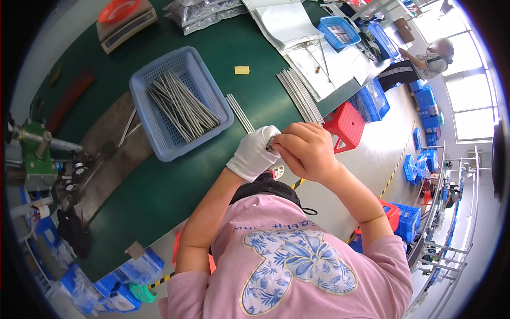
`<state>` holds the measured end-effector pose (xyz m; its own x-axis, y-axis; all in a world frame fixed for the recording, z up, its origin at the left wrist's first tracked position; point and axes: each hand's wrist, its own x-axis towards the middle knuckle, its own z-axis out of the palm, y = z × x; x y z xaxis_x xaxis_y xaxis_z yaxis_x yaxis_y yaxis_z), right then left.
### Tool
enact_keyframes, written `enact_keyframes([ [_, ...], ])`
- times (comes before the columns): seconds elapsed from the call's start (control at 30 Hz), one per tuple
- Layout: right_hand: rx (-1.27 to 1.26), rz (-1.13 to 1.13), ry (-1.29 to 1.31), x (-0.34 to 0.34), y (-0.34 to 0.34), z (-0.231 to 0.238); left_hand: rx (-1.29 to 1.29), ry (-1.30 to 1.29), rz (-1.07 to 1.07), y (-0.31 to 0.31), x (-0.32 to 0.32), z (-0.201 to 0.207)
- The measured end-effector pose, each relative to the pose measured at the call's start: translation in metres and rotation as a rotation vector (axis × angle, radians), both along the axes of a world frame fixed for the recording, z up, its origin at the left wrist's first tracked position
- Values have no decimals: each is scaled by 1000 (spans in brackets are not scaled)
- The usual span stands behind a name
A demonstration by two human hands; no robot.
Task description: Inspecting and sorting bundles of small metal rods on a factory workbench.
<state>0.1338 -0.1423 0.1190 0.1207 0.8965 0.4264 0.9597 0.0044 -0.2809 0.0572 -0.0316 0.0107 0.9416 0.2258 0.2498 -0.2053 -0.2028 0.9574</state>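
My left hand (254,154), in a white glove, is closed around a few thin grey metal rods (240,112). Their far ends stick out past the glove over the green table. At the near side of the glove, my bare right hand (307,149) pinches at the dark rod ends, which are partly hidden by its fingers. A blue plastic basket (144,114) to the left holds a loose pile of similar rods (183,106). Beyond my right hand, more rods (300,95) lie side by side at the table edge.
A scale (127,31) with a red dish stands far left on the green table (212,58). A green machine fixture (40,159) is at the left. Open papers (287,26) and a small blue basket (339,32) lie far right. A red stool (348,126) stands beside the table; another person (425,64) is beyond.
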Motion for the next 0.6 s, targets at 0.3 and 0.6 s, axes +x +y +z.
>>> enact_keyframes([
  [0.3,48,-8,-8,-1,-3,4,33,-8,36,-1,-1,2],
  [0.6,39,-17,55,-2,-5,-7,-59,37,-23,2,-2,5],
])
